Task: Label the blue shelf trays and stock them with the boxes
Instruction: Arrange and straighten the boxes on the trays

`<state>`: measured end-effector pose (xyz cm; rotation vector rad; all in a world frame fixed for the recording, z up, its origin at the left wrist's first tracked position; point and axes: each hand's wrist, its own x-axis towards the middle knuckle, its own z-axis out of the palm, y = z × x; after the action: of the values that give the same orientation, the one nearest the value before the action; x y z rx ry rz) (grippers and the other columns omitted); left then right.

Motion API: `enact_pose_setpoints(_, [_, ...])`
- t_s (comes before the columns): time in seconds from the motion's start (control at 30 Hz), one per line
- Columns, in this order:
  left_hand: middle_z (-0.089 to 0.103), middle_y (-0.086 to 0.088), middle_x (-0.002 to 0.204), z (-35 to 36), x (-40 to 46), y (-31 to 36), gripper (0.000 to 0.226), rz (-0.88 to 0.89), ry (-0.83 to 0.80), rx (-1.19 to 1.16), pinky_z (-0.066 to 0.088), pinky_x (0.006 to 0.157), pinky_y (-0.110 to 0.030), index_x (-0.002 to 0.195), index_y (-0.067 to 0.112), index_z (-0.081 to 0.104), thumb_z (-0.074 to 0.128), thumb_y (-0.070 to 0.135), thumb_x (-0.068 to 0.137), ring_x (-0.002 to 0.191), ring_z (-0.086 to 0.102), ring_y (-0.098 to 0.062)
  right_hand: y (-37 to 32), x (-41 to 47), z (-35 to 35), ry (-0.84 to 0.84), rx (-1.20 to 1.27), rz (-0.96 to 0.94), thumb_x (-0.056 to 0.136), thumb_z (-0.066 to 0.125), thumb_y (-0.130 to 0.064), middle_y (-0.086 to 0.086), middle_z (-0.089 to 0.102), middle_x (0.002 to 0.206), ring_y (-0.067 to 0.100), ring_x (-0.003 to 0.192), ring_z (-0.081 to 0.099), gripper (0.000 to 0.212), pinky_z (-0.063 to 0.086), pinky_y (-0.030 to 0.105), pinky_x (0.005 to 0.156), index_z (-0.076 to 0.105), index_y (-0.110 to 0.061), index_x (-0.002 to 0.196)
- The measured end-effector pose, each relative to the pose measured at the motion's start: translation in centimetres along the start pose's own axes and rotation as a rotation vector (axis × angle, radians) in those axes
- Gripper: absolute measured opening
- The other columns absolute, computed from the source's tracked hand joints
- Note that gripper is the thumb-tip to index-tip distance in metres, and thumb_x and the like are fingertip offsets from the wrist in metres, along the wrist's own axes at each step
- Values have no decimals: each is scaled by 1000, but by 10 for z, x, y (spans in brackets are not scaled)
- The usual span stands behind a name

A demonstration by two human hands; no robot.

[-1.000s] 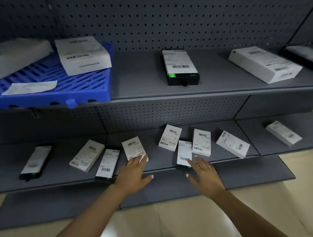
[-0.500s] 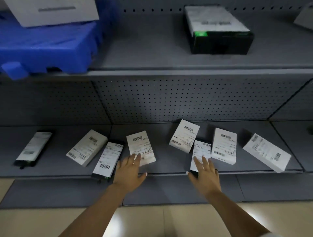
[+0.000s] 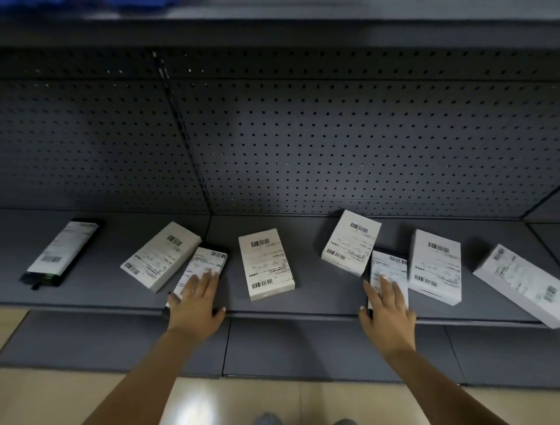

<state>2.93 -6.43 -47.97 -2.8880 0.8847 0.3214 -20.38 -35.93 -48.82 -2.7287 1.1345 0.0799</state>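
You are at the gathering step: your left hand (image 3: 195, 306) lies with fingers spread flat on a dark box (image 3: 209, 262) near the shelf (image 3: 318, 306) edge, and your right hand (image 3: 386, 308) lies flat on another dark box (image 3: 389, 270) further right, neither gripped yet. Next, curl round each box and lift; a blue sliver (image 3: 91, 3) at far top left is probably the tray.

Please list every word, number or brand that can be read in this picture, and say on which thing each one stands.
None can be read.
White boxes, for example the middle white box: barcodes and print lines show, too small and blurred.
Black box under the left hand: label print blurred.
Black box under the right hand: label print blurred.
Far-left black box: label blurred, only a greenish patch shows.
Pegboard back wall: no text.
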Motion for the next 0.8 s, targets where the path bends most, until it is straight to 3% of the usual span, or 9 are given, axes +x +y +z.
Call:
enact_pose_setpoints(0.1, [4,7,158,-7,-12,-4,74,27,-19,-58,32,100,-50,150,29,9,48,40,89,138,15,-22,-2,-16,-18,-17,3,-14,94,41,-42,-1,8,158,21,145,0,55,23,51,107,26,-33,147])
enact_pose_setpoints(0.3, [8,12,155,-27,-54,1,76,-30,-115,-193,31,102,-50,146,40,12,55,45,84,133,17,-21,-19,-56,-74,-65,38,-86,94,40,-41,-2,7,158,20,145,-4,55,17,49,111,24,-35,146])
enact_pose_setpoints(0.47, [23,11,151,-65,-94,2,70,33,12,-242,31,92,-48,143,38,28,53,44,78,128,23,-20,-45,-93,-119,3,82,-134,88,47,-38,2,30,152,24,143,17,50,32,55,101,44,-31,137])
enact_pose_setpoints(0.6, [51,5,135,-102,-128,-9,65,96,172,-263,36,76,-45,127,31,54,49,48,64,114,35,-18,-71,-121,-153,94,121,-227,80,39,-44,2,43,144,22,137,27,54,44,54,89,51,-30,131])
enact_pose_setpoints(0.7, [56,6,129,-131,-155,-15,61,90,292,-287,36,78,-44,120,32,60,44,49,63,113,40,-16,-88,-140,-176,139,194,-322,79,38,-46,-1,40,146,20,138,26,57,41,52,93,49,-31,133])
enact_pose_setpoints(0.8, [58,7,127,-155,-190,-19,56,59,399,-307,35,79,-42,116,33,61,45,47,65,112,43,-16,-102,-164,-196,113,257,-412,82,36,-48,-8,28,152,14,143,15,59,29,46,105,40,-35,139])
